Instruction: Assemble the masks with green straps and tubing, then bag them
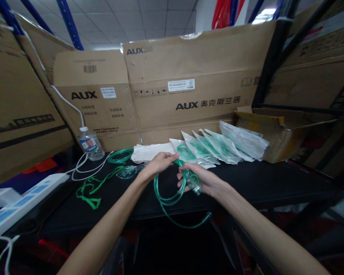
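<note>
Coiled green clear tubing (157,191) hangs from both of my hands over the black table, with one loose end curving out to the right. My left hand (162,162) pinches the top of the coil, its fingertips close to those of the other hand. My right hand (203,177) is closed round the coil and a clear plastic fitting (194,183), whose exact kind I cannot make out. Left of my hands lie a clear oxygen mask (126,172), a green elastic strap (91,193) and another coil of green tubing (119,156).
Several clear-and-white packets (208,147) with green tubing inside lean in a row at the back. Beside them stands an open cardboard box (281,133). At left are a plastic bottle (91,144), white cables and a power strip (25,204). Cardboard panels (203,65) wall the back.
</note>
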Tool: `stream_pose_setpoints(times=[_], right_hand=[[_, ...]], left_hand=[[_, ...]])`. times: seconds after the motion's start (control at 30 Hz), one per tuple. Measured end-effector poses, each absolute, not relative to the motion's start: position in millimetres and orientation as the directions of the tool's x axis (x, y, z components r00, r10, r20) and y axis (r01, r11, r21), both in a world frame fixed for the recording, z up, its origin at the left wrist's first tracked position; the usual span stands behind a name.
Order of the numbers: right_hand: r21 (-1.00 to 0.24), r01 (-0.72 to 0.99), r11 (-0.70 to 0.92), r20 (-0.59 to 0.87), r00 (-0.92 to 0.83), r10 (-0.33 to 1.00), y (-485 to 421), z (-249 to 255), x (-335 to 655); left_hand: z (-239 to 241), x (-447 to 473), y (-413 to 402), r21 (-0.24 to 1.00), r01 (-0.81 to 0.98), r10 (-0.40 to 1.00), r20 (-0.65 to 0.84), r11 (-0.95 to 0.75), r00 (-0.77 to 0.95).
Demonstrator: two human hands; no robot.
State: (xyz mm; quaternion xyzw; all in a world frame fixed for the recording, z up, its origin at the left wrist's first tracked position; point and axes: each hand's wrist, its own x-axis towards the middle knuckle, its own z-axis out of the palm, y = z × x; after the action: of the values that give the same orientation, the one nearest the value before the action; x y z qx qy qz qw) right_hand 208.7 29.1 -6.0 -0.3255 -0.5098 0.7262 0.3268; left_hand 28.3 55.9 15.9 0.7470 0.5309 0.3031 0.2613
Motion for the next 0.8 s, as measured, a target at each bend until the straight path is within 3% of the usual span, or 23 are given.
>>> stream_pose_setpoints(times=[0.3,0.57,0.8], right_hand=[[-0.940,-0.168,-0.298,-0.184,-0.486,0.854,42.8,-33.3,201.1],[-0.958,-0.092,-0.273,-0.193,-0.497,0.846,45.0,-35.2,199.0],[-0.963,-0.044,-0.265,-0.206,-0.515,0.832,46.2,-33.4,199.0]], left_hand=[[-7.0,27.4,43.4,0.463,0.779,0.888,0.383,-0.424,0.255],[-9.6,19.8,50.9,0.427,0.700,0.818,0.361,-0.572,0.448],[-5.2,22.2,11.8,0.359,0.730,0.770,0.531,-0.582,0.354]])
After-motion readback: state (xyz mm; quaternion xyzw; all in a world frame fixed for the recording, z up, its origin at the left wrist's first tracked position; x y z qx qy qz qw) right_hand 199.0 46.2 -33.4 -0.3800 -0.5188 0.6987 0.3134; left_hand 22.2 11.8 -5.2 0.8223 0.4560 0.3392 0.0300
